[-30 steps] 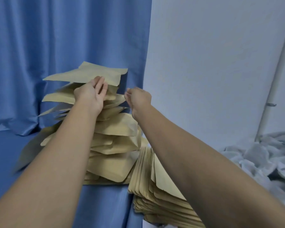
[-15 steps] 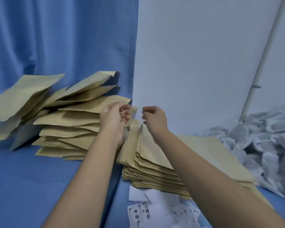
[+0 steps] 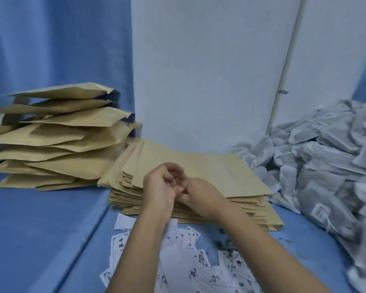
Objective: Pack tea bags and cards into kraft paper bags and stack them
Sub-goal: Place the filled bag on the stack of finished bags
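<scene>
At centre frame, hovering over the flat kraft bags (image 3: 209,172) with the left hand (image 3: 162,187) loosely curled on nothing and the right hand (image 3: 202,196) hiding its fingers, state untellable, and risking toppling the leaning filled stack (image 3: 57,140) at left when adding another bag.

Matt kraft paper bags (image 3: 190,172), printed paper cards (image 3: 190,250), gauzy tea bags (image 3: 330,157), smooth blue tablecloth (image 3: 40,229)

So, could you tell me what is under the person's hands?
The flat stack of kraft bags lies under the left hand and right hand; the arms cover part of the printed cards.
</scene>
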